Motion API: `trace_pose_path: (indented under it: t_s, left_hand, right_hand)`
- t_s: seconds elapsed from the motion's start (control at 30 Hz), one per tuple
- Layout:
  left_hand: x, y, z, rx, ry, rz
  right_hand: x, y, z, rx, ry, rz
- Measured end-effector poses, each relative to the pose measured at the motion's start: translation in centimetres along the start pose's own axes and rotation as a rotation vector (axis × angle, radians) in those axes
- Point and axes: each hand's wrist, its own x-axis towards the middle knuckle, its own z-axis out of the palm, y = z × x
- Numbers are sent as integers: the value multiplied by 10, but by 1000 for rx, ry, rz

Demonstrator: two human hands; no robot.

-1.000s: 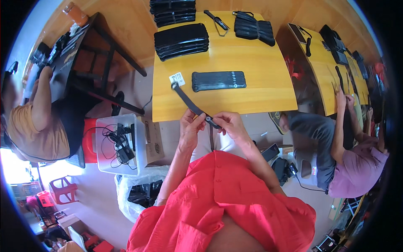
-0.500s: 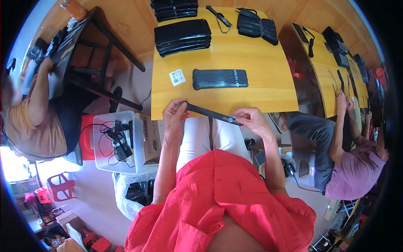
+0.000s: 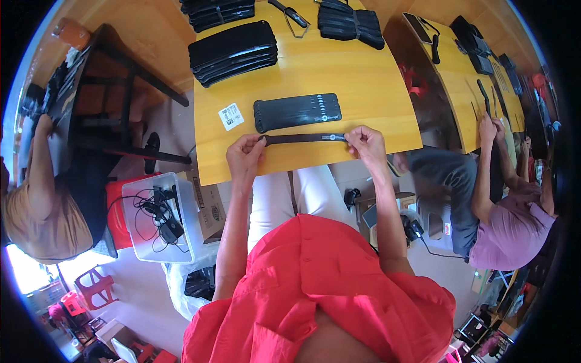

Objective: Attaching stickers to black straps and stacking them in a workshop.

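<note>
A flat black strap (image 3: pixel 302 139) with a pale print near its right end is held level between my two hands, over the front of the yellow table (image 3: pixel 339 66). My left hand (image 3: pixel 247 156) pinches its left end, and my right hand (image 3: pixel 367 145) pinches the right end. Just beyond the strap lies a neat row of like black straps (image 3: pixel 296 112), side by side, with their printed ends to the right. To the left of that row is a small white label (image 3: pixel 230 117) with a printed code.
Stacks of black strap bundles (image 3: pixel 233 51) stand at the table's back left. A tied black bundle (image 3: pixel 351 25) and a looped strap (image 3: pixel 295 17) lie farther back. A clear bin of cables (image 3: pixel 160 224) is at lower left. Co-workers sit at both sides.
Both hands have moved forward over the table with the strap, which has gone from slanting to nearly level, close to the row. The view has shifted a little.
</note>
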Motion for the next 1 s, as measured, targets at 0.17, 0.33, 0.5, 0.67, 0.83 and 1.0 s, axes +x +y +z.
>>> trace_pose_path:
  t_s: [0.17, 0.33, 0.5, 0.67, 0.83, 1.0]
  left_hand:
    - [13, 0, 7, -33, 53, 39]
    - [15, 0, 10, 7, 117, 32]
    - [17, -1, 9, 81, 164, 33]
    - [19, 0, 14, 135, 208, 34]
    - [19, -1, 20, 152, 248, 23]
    - [21, -5, 15, 178, 260, 43]
  right_hand:
    - [19, 1, 6, 11, 60, -107]
    - [30, 9, 10, -38, 75, -153]
    - [27, 11, 17, 4, 109, -87]
    - [29, 12, 18, 12, 122, -89]
    - [29, 13, 18, 52, 157, -65]
    - [30, 13, 22, -13, 156, -90]
